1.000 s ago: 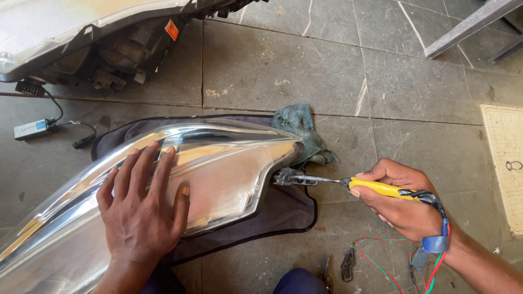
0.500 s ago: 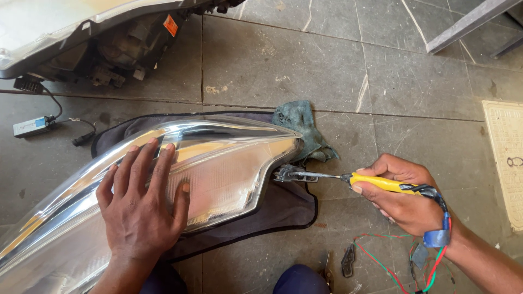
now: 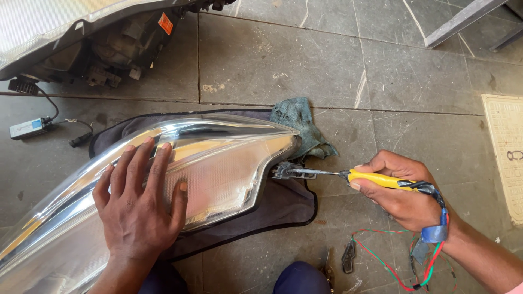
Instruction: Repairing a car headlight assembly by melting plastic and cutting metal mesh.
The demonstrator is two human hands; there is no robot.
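A: Right hand (image 3: 406,198) first: its fingers (image 3: 381,163) are clamped round the yellow handle of the screwdriver (image 3: 348,176), and the shaft runs leftward from them to the tab (image 3: 286,170) at the headlight's corner

B: And the left hand (image 3: 139,209)?

A: Flat on the lens, fingers (image 3: 144,163) spread apart, gripping nothing, just pressing the headlight (image 3: 218,158) down on the dark cloth (image 3: 289,204)

B: So what's the risk?

A: I'd judge the tip could jump off the tab. The tab is close to the lens edge, so a slip toward the left fingers might scratch the clear plastic, or stab the cloth

B: Anything further out?

A: The cloth lies on smooth floor tiles, so a hard push could slide the whole lamp away. Below the right wrist, red and green wires (image 3: 392,261) trail from the handle; they look liable to snag. The green rag (image 3: 299,122) above the tip seems harmless
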